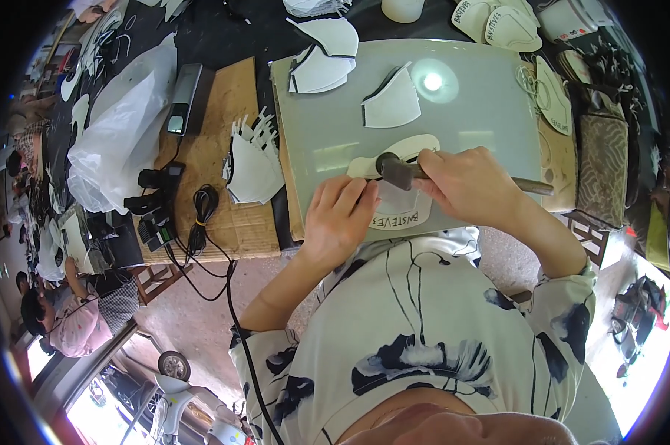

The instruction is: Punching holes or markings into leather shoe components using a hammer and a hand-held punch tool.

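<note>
My right hand point(477, 182) is closed around the wooden handle point(533, 187) of a hammer, whose dark head point(396, 172) sits over a cream cut-out template point(401, 219) with handwriting on it. Bent and close together, the fingers of my left hand point(342, 219) press on the template's left side, beside the hammer head. Whether the hammer head touches the piece, I cannot tell. The template lies at the near edge of a grey-green board point(312, 148). A white curved cut piece point(393, 100) lies farther back on it, and a stack of similar dark-edged pieces point(324, 63) at its far left.
Left of the board, more white pieces point(253, 167) lie on cardboard point(231, 96), near a black cable coil point(201, 215) and a clear plastic bag point(123, 133). Cream templates point(498, 26) lie at the far right, near a patterned bag point(602, 167). Another person point(71, 319) sits at left.
</note>
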### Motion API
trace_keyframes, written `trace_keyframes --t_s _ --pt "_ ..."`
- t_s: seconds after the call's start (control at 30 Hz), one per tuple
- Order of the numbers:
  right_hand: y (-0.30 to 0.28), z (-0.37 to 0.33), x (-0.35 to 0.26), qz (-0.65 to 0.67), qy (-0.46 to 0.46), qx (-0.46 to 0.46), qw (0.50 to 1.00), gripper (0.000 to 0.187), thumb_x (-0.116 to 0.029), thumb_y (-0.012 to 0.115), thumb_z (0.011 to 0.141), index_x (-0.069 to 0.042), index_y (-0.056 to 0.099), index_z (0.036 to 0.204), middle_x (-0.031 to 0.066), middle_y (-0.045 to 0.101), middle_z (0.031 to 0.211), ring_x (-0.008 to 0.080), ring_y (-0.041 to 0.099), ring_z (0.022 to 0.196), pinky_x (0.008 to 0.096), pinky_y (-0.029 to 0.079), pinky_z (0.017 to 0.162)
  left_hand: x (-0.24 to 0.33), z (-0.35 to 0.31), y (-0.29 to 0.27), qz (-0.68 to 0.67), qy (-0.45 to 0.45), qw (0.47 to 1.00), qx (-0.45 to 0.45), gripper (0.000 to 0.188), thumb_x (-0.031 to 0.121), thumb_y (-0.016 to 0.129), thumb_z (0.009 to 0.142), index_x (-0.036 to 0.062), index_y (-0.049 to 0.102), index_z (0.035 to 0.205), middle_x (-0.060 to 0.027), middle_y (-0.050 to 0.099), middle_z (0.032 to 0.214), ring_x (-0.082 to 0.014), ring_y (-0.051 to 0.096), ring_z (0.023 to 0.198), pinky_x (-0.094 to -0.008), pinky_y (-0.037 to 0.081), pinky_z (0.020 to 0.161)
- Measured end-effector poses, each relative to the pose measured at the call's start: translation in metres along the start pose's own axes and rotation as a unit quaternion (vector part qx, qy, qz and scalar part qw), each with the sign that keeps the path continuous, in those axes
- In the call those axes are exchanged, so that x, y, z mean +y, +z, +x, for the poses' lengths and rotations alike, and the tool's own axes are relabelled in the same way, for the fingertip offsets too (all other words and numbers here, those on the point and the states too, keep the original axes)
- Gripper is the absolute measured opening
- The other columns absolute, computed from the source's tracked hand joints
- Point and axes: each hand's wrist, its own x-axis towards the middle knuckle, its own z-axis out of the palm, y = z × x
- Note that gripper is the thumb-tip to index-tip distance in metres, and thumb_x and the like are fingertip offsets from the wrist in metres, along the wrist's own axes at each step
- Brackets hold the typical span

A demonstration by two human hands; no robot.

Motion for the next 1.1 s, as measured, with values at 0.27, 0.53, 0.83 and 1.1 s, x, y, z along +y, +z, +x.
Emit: trace_keyframes --t_s 0.27,0.53,0.83,1.1 --pt "-0.002 0.005 -0.005 -0.027 -0.010 -0.058 0.998 0.031 -0.030 0.058 0.098 -0.002 0.052 0.087 0.0099 0.062 0.061 0.0324 0.064 0.056 0.0434 0.048 0.050 0.001 -0.001 0.000 -0.019 -0.012 1.000 0.017 0.028 0.009 0.077 0.074 0.0006 0.070 0.099 -0.0070 0.061 0.103 -0.0274 0.061 0.095 -0.0395 0.052 0.078" --pt "0.004 0.009 0.005 0.006 -0.014 -0.113 0.994 0.028 -0.026 0.063 0.095 -0.002 0.050 0.089 0.0114 0.062 0.067 0.0346 0.063 0.061 0.0445 0.046 0.054 0.000 -0.001 -0.003 -0.042 -0.046 0.998 0.016 0.028 0.004 0.082 0.071 0.0006 0.072 0.097 -0.0084 0.064 0.103 -0.0296 0.062 0.094 -0.0386 0.053 0.077" --pt "0.003 0.016 0.005 0.003 -0.046 -0.114 0.992 0.028 -0.026 0.065 0.094 -0.003 0.051 0.087 0.0110 0.061 0.066 0.0336 0.063 0.061 0.0436 0.046 0.054 -0.002 -0.002 -0.002 -0.117 -0.130 0.985 0.011 0.031 0.004 0.082 0.069 0.0023 0.072 0.099 -0.0090 0.064 0.100 -0.0307 0.060 0.094 -0.0391 0.051 0.077" --pt "0.012 0.022 -0.019 -0.013 -0.008 -0.083 0.996 0.028 -0.027 0.064 0.094 -0.002 0.053 0.090 0.0099 0.060 0.057 0.0317 0.061 0.050 0.0425 0.044 0.046 0.001 -0.005 0.000 -0.120 -0.162 0.979 0.037 0.064 0.006 0.085 0.070 -0.0048 0.054 0.125 -0.0156 0.066 0.110 -0.0335 0.063 0.100 -0.0417 0.052 0.085"
